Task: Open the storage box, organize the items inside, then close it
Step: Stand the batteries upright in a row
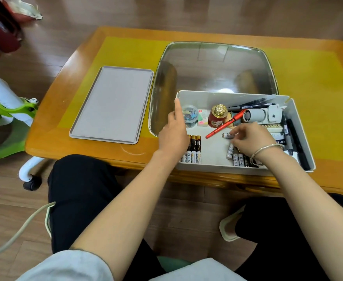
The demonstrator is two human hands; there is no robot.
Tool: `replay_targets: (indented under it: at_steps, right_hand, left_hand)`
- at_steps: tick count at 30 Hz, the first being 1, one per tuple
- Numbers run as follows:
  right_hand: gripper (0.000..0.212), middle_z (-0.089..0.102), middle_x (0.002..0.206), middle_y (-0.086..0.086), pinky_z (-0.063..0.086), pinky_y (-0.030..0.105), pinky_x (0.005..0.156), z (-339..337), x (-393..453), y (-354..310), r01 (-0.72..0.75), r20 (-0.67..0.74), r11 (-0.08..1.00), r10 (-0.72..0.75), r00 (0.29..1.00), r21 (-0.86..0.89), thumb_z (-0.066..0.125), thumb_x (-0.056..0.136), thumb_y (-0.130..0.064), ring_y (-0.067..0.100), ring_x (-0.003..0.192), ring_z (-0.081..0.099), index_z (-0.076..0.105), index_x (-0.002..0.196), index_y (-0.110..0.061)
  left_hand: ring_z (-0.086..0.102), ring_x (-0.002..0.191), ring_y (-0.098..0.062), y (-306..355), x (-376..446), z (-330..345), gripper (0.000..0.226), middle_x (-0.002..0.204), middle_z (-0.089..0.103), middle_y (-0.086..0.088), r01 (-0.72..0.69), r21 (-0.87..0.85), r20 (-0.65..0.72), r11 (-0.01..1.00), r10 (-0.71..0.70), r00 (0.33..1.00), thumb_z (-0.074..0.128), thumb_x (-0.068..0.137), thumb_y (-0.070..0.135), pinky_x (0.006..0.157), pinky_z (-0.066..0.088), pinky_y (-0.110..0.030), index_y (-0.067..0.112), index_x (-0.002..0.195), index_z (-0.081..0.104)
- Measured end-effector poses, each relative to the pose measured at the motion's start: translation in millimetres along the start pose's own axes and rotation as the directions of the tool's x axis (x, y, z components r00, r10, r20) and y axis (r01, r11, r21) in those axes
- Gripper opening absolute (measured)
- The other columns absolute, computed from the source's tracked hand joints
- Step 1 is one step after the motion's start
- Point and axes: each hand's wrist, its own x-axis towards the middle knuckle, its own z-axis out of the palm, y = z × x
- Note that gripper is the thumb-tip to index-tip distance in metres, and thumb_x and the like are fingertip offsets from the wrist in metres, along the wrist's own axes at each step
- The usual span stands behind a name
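Right hand [245, 138] is pinching a small silver AA battery [227, 135] inside the open white plastic storage box [235, 97], left hand [173, 134] resting flat and loose on its left wall. Box sits at the near edge of an orange wooden surface [51, 126] with a yellow mat [308, 82]; its flat grey rectangular lid [112, 104] lies off to the left. Wood plank floor [182, 201] underneath. Battery labels are too blurry to read.

Only "ENTE" reads, white on a dark label [280, 141] inside the storage box [233, 96]; battery print is illegible.
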Motion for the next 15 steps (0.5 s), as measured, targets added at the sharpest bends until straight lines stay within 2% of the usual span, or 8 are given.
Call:
replay_targets:
  at_steps: [3,6,10,15]
  right_hand:
    - [0.013,0.068,0.089,0.003,0.051,0.031,0.081,-2,-6,0,-0.012,0.011,0.997,0.013,1.000,-0.071,0.060,0.083,-0.015,0.023,0.086,0.062,0.069,0.087,-0.025]
    - [0.015,0.068,0.102,0.005,0.052,0.036,0.084,1,-14,-2,-0.034,0.080,0.989,0.046,0.996,-0.143,0.057,0.085,-0.016,0.025,0.095,0.061,0.066,0.087,-0.028]
    - [0.022,0.066,0.111,0.006,0.051,0.035,0.088,10,-23,-4,-0.036,0.194,0.970,0.085,0.977,-0.241,0.056,0.088,-0.022,0.025,0.103,0.060,0.066,0.108,-0.024]
    - [0.028,0.060,0.121,0.009,0.048,0.036,0.092,18,-22,-17,0.017,0.074,0.981,-0.002,0.997,-0.193,0.051,0.089,-0.013,0.027,0.108,0.058,0.066,0.112,-0.016]
  left_hand:
    - [0.059,0.109,-0.026,0,0,1,0.100,0.138,0.046,-0.011,0.044,0.044,-0.011,0.998,-0.043,0.999,0.067,0.086,0.007,0.080,0.053,-0.039,0.018,0.153,-0.007]
    - [0.062,0.103,-0.025,0,0,2,0.097,0.127,0.056,-0.010,0.071,0.024,-0.028,0.997,-0.070,0.997,0.064,0.088,0.008,0.077,0.054,-0.038,0.021,0.153,-0.007]
    - [0.063,0.098,-0.024,-2,-1,4,0.094,0.119,0.061,-0.010,0.072,0.003,-0.035,0.997,-0.072,0.997,0.059,0.091,0.007,0.069,0.050,-0.035,0.023,0.153,-0.009]
    - [0.061,0.099,-0.023,-3,-9,8,0.091,0.120,0.059,-0.009,0.088,-0.037,-0.045,0.995,-0.089,0.995,0.058,0.092,0.010,0.069,0.051,-0.035,0.024,0.153,-0.008]
